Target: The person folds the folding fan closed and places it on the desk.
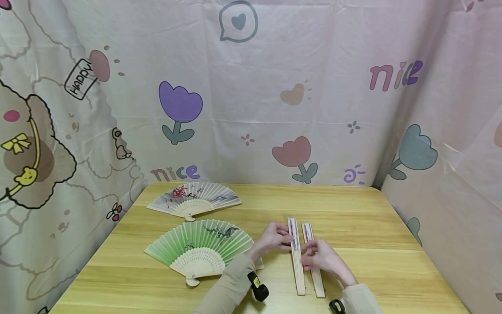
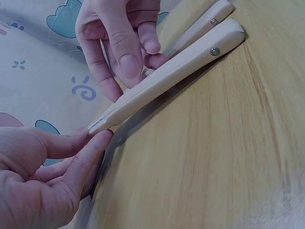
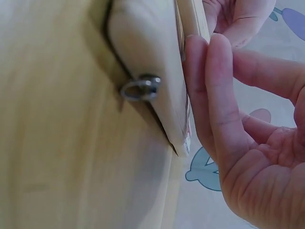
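Observation:
Two folded hand fans with pale wooden ribs lie side by side on the table, lengthwise to the person. My left hand (image 1: 272, 237) pinches the left folded fan (image 1: 299, 274) between thumb and fingers near its printed paper end, as the left wrist view shows. From the other side, my right hand (image 1: 324, 258) has its fingertips (image 3: 220, 50) right at the same fan's edge, the fingers fairly straight. The right folded fan (image 1: 319, 283) lies just beneath that hand, its middle partly hidden. A metal pivot (image 2: 214, 51) shows at the nearer fan's rounded end.
To the left, a spread green fan (image 1: 235, 237) with a dark branch print lies partly under my left forearm. Behind it is a spread pale grey fan (image 1: 208, 196) with red blossoms. Printed cloth (image 1: 243, 87) hangs around the wooden table (image 1: 353, 218).

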`<state>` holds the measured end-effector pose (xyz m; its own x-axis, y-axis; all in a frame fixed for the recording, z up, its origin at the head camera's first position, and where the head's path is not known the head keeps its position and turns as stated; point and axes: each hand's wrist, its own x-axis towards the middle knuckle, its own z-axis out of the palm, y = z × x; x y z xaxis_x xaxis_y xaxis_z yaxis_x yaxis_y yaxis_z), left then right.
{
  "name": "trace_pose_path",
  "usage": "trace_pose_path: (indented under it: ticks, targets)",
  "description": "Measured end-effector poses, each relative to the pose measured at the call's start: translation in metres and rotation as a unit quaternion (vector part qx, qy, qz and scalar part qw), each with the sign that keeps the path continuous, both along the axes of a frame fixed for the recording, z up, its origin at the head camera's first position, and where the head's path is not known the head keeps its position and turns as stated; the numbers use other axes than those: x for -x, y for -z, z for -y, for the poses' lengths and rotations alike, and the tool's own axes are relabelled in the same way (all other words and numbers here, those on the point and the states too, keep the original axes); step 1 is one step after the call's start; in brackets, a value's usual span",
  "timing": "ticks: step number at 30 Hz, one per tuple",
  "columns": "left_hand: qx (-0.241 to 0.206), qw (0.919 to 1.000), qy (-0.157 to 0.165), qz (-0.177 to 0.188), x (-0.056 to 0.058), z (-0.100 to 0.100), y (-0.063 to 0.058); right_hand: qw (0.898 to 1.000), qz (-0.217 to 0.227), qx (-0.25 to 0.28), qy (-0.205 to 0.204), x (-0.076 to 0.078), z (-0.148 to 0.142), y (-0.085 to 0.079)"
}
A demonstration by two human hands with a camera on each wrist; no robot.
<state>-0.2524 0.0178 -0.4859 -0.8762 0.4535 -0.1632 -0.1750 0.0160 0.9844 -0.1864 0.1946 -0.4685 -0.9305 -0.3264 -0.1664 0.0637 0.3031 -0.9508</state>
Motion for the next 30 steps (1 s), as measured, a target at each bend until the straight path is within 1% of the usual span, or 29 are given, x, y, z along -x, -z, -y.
trace_pose_path:
  ticks: [4, 6, 11, 13, 15, 20, 23, 25, 27, 30]
  targets:
    - [0.017, 0.9998, -0.005, -0.005, 0.0, 0.0, 0.0, 1.0, -0.005, -0.005, 0.011, 0.0, 0.0, -0.001]
    - [0.033, 0.9992, -0.013, -0.015, -0.001, 0.0, 0.0, 1.0, -0.006, -0.006, 0.012, -0.001, 0.0, -0.001]
    - [0.076, 0.9942, -0.053, -0.054, -0.004, 0.003, -0.003, 1.0, -0.007, -0.01, 0.017, -0.001, -0.001, -0.003]
    - [0.083, 0.9922, -0.067, -0.065, -0.006, 0.004, -0.004, 1.0, -0.005, -0.009, 0.02, -0.001, -0.001, -0.004]
    - [0.084, 0.9913, -0.072, -0.071, -0.007, 0.004, -0.005, 1.0, -0.005, -0.007, 0.022, -0.002, 0.0, -0.005]
    - [0.066, 0.9934, -0.075, -0.057, -0.006, 0.007, -0.006, 0.999, -0.008, -0.005, 0.034, -0.002, 0.003, -0.007]
    - [0.049, 0.9946, -0.081, -0.042, -0.005, 0.011, -0.007, 0.999, -0.011, -0.008, 0.043, -0.002, 0.006, -0.008]
    - [0.039, 0.9953, -0.082, -0.035, -0.004, 0.016, -0.009, 0.999, -0.014, -0.005, 0.047, -0.002, 0.007, -0.008]
    - [0.024, 0.9959, -0.083, -0.027, -0.003, 0.02, -0.011, 0.998, -0.019, -0.002, 0.052, -0.006, 0.011, -0.014]
    - [0.004, 0.9964, -0.082, -0.021, -0.003, 0.026, -0.015, 0.998, -0.022, 0.013, 0.057, -0.006, 0.014, -0.014]
